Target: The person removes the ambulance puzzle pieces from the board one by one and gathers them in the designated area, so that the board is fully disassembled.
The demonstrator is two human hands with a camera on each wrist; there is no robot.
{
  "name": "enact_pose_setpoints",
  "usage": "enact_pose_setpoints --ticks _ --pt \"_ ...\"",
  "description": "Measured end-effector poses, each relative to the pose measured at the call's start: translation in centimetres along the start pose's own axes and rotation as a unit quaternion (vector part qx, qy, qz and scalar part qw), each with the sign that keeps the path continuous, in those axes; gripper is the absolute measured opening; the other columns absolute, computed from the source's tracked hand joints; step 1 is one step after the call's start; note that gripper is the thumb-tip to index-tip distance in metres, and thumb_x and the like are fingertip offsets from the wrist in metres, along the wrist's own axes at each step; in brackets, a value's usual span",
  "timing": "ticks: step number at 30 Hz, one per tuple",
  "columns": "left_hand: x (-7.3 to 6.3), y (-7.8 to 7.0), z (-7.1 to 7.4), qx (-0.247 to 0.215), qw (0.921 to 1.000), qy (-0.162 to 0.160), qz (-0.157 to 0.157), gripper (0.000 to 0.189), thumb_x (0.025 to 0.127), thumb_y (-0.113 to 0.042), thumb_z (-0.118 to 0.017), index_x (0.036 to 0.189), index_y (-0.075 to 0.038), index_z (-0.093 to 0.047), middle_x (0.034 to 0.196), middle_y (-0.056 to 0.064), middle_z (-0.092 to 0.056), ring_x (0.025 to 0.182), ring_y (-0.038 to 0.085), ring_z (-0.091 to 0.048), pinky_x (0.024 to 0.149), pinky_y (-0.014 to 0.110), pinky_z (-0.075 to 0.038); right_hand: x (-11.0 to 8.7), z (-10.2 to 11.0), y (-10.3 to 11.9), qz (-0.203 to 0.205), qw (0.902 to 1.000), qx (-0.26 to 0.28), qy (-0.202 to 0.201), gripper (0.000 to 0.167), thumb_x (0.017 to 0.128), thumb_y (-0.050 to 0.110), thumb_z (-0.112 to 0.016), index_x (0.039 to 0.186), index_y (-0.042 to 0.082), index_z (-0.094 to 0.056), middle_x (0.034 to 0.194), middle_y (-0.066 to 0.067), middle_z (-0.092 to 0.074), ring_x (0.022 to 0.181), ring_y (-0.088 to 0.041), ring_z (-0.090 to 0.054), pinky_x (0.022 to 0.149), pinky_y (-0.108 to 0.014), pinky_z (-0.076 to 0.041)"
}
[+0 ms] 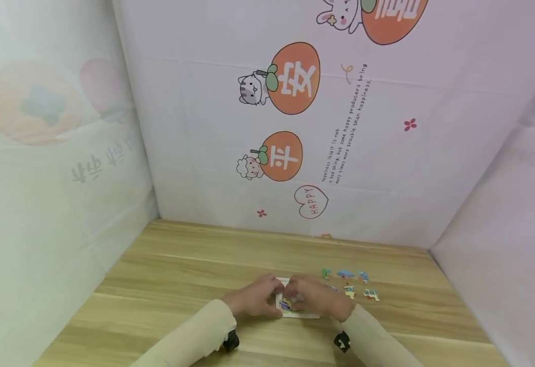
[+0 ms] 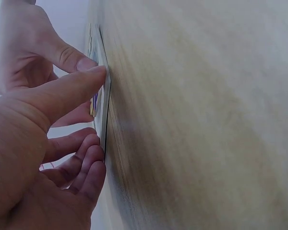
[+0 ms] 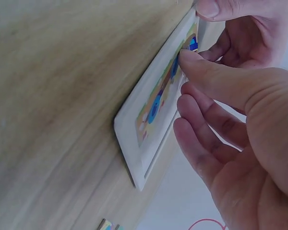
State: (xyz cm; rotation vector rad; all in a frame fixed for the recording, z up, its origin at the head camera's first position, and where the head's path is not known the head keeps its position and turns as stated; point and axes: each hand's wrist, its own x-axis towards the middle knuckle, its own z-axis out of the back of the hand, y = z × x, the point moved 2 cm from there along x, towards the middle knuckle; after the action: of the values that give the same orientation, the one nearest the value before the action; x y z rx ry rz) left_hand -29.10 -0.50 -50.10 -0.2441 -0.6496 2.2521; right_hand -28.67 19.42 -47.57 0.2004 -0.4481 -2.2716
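Observation:
A white-rimmed jigsaw puzzle tray point(image 1: 301, 315) lies on the wooden table, with colourful picture pieces point(image 3: 155, 108) inside its border. My left hand point(image 1: 258, 297) grips the tray's left edge, thumb toward the near corner and fingers at the far side. Over the tray's middle, my right hand point(image 1: 315, 295) bends its thumb and fingers round a blue and yellow puzzle piece point(image 3: 192, 44). Its thumb tip touches the picture area in the right wrist view, while the curled fingers hang beside the tray. My hands hide much of the picture in the head view.
Several loose puzzle pieces point(image 1: 350, 292) lie in two rough rows right of the tray. The wooden table point(image 1: 180, 265) meets printed white cloth walls point(image 1: 203, 153) at the back and both sides.

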Motion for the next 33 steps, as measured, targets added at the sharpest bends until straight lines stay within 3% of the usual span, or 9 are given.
enact_pose_setpoints --ticks 9,14,20,28,33 --pt "0.2 0.2 -0.1 -0.003 0.9999 0.001 0.010 0.058 0.088 -0.036 -0.086 0.135 -0.010 -0.064 0.122 -0.004 -0.058 0.111 0.005 -0.051 0.100 0.023 -0.048 0.0 0.5 0.3 0.012 0.9997 0.015 -0.014 0.019 0.091 0.008 -0.082 0.110 0.009 -0.077 0.109 0.001 -0.075 0.098 -0.005 -0.067 0.087 -0.024 -0.060" --pt "0.1 0.1 -0.1 -0.003 0.9999 0.001 0.011 0.057 0.088 -0.036 -0.086 0.134 -0.011 -0.064 0.121 -0.004 -0.058 0.109 0.005 -0.050 0.098 0.023 -0.048 0.3 0.5 0.3 0.004 0.9981 0.058 -0.017 0.004 0.099 0.009 -0.073 0.102 0.009 -0.076 0.097 0.001 -0.075 0.083 0.003 -0.064 0.075 -0.020 -0.059" --pt "0.0 0.0 0.0 -0.010 0.9998 0.004 0.015 0.056 0.089 -0.036 -0.086 0.134 -0.011 -0.064 0.122 -0.003 -0.057 0.109 0.005 -0.050 0.097 0.023 -0.049 0.1 0.8 0.4 -0.009 0.9949 0.098 -0.021 0.004 0.101 0.007 -0.071 0.098 0.009 -0.073 0.089 0.003 -0.073 0.074 0.003 -0.063 0.068 -0.015 -0.056" --pt "-0.2 -0.2 0.2 0.001 0.9998 0.001 0.019 0.061 0.088 -0.035 -0.086 0.136 -0.004 -0.063 0.123 0.002 -0.059 0.109 0.007 -0.052 0.100 0.025 -0.050 -1.1 1.9 0.0 -0.005 0.9915 0.125 -0.037 0.008 0.101 0.003 -0.068 0.095 0.007 -0.071 0.087 -0.007 -0.075 0.074 -0.013 -0.070 0.066 -0.017 -0.057" --pt "-0.3 -0.4 0.3 0.000 0.9997 0.000 0.023 0.064 0.087 -0.034 -0.087 0.138 -0.004 -0.063 0.124 0.002 -0.059 0.112 0.009 -0.053 0.103 0.027 -0.050 -2.6 2.9 -1.0 -0.026 0.9922 0.113 -0.045 0.010 0.102 0.005 -0.067 0.094 0.011 -0.070 0.087 -0.005 -0.073 0.071 -0.003 -0.062 0.065 -0.019 -0.055"
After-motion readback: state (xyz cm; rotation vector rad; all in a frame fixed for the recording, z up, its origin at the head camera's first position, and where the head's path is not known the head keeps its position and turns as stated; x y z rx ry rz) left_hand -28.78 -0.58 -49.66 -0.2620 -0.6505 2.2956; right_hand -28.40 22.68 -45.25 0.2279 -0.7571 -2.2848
